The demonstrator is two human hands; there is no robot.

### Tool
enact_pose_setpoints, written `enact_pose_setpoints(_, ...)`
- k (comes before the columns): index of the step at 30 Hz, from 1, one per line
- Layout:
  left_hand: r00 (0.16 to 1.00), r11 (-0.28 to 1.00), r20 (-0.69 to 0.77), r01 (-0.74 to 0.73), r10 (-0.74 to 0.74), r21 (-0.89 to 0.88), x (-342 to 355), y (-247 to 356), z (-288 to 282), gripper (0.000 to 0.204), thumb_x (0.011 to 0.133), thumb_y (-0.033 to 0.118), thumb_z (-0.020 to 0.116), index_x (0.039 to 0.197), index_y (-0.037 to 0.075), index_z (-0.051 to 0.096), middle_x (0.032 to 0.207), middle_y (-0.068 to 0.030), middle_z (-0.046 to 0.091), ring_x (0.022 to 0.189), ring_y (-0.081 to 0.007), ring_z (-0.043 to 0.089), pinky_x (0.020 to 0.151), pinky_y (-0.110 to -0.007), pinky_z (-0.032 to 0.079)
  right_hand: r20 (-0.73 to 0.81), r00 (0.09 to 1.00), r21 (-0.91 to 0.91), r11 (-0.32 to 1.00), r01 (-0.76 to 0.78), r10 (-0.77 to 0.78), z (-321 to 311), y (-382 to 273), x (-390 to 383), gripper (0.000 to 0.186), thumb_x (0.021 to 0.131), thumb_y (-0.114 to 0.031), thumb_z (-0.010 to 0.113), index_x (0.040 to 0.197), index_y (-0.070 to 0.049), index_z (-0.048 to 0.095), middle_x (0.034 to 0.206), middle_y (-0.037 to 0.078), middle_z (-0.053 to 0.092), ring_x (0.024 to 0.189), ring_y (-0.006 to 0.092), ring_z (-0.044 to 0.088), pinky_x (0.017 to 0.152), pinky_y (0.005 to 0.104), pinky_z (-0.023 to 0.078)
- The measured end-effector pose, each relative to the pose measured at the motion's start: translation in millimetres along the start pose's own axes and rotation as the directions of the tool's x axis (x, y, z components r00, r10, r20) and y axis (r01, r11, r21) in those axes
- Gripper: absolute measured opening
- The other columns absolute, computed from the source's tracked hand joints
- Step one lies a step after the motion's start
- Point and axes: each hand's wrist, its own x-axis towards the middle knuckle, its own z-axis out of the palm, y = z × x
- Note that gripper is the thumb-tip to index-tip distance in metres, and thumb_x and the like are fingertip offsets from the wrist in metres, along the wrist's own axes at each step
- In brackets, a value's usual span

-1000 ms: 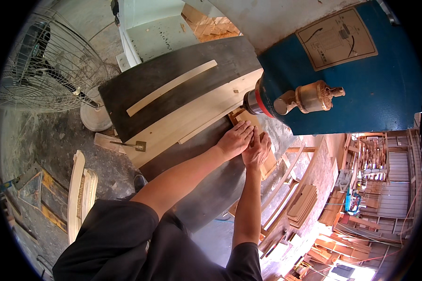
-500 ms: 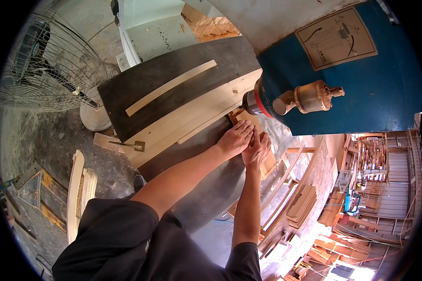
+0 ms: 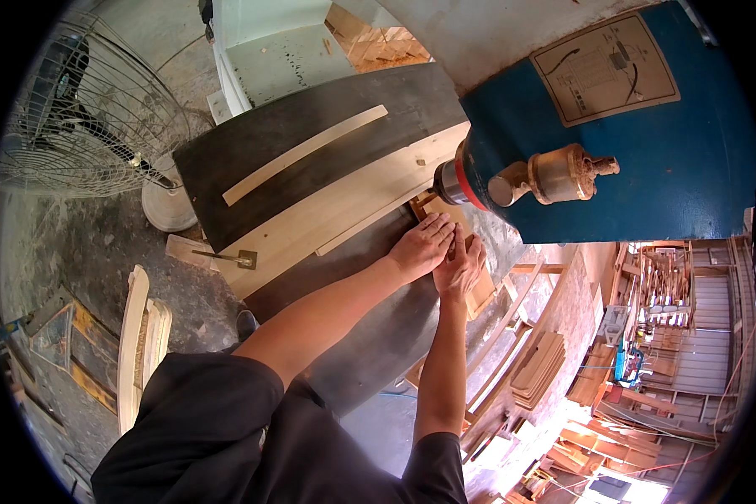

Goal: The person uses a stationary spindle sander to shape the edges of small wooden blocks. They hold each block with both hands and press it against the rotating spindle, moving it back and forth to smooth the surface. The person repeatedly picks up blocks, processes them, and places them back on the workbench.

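My left hand (image 3: 424, 249) and my right hand (image 3: 459, 267) are side by side on a wooden workpiece (image 3: 481, 294), the left one touching the right. Their fingers are closed over it and hide much of its shape. Its far end, with a reddish-brown wooden piece (image 3: 420, 207) beside it, reaches close to the machine's dark round spindle (image 3: 451, 183) with a red ring. Left of the hands, a long pale wooden fence board (image 3: 336, 210) crosses the dark machine table (image 3: 353, 323). A thin wood strip (image 3: 361, 228) lies along that board's near edge.
A blue machine housing (image 3: 638, 168) with an oiler (image 3: 554, 175) overhangs at the right. Another thin strip (image 3: 307, 154) lies on the table's far part. A wire fan (image 3: 101, 109), curved wood pieces (image 3: 147, 336) and stacked boards (image 3: 539, 370) stand around.
Both hands hold nearly the same place on the workpiece. The whole view has shifted very slightly.
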Motion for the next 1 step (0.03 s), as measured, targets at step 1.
enact_pose_setpoints(1,1.000,1.000,0.016,-0.002,0.002,0.003,0.4,0.1,-0.8,0.049,0.091,0.018,0.065,0.136,-0.003,0.070,0.136,-0.0152,0.071,0.139,-0.0330,0.059,0.125,-0.046,0.042,-0.008,1.000,-0.010,1.000,0.006,-0.007,1.4,1.0,0.1,0.044,0.095,-0.026,0.075,0.137,-0.016,0.076,0.133,0.020,0.064,0.119,0.0425,0.062,0.104,0.0526,0.050)
